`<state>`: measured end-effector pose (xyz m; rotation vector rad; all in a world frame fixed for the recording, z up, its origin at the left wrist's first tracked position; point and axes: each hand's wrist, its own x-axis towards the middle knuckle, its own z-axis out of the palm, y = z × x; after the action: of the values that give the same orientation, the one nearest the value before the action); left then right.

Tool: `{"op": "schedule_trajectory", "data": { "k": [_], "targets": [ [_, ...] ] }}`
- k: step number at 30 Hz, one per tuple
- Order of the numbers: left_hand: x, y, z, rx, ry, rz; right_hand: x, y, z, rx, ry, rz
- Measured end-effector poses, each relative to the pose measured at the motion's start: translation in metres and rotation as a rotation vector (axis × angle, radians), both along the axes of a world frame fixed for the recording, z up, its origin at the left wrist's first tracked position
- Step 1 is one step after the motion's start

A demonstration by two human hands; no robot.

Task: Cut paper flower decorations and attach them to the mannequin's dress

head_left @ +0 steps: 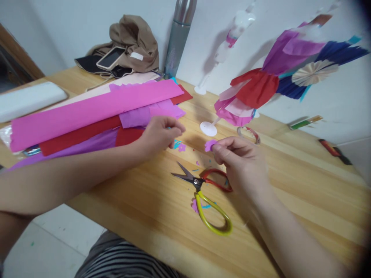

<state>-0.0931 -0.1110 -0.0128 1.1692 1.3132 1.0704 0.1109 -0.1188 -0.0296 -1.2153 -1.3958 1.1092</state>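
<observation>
Paper bit (210, 145) is pinched in the right hand (243, 160), on the side facing the left hand (160, 135), which curls nearby; I can't tell if that one holds anything.

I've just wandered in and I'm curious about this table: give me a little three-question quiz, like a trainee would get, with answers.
1. Which hand pinches the purple cutout?
2. True or false: the blades of the scissors stand apart.
3. Beside the brown fabric bundle stands: (A) a mug (B) a metal-topped bottle (C) a lamp.

Key: 1. The right hand. 2. True. 3. B.
</observation>
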Motion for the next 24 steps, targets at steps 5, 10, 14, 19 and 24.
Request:
{"op": "schedule_trajectory", "data": {
  "k": [5, 10, 14, 19, 24],
  "targets": [
    [-0.003, 0.002, 0.006, -0.092, -0.229, -0.004, -0.005, 0.000, 0.007, -0.047, 0.133, -0.059],
    [0.007, -0.013, 0.000, -0.097, -0.152, -0.374, -0.014, -0.010, 0.003, -0.102, 0.166, 0.040],
    [0.013, -0.020, 0.001, -0.127, -0.093, -0.358, -0.017, -0.019, 0.000, -0.166, 0.145, 0.104],
    [0.009, -0.017, 0.009, -0.132, -0.047, -0.298, -0.012, -0.016, 0.000, -0.119, 0.063, 0.142],
    [-0.003, -0.005, 0.014, -0.063, -0.142, -0.037, -0.008, 0.006, -0.004, 0.018, -0.185, 0.128]
  ]
}}
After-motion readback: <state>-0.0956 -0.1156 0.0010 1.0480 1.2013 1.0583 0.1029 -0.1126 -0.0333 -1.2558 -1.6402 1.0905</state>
